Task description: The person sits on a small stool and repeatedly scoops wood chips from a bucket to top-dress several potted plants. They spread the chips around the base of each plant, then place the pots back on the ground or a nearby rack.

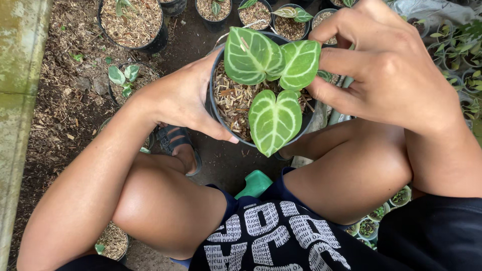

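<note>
Left hand (183,100) grips upright pot (217,108); right hand (381,65) pinches leaf (300,64).

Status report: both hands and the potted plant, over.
Left hand grips black pot by the rim. Right hand fingers pinch a green white-veined leaf. Nothing in the way; other pots stand beyond.

It was a plant nursery, outdoors: rows of small black pots (134,22) filled with bark chips stood on bare, mulch-strewn soil (65,105) (each holding a young green seedling (123,76)), beside a mossy concrete edge (20,75).
</note>
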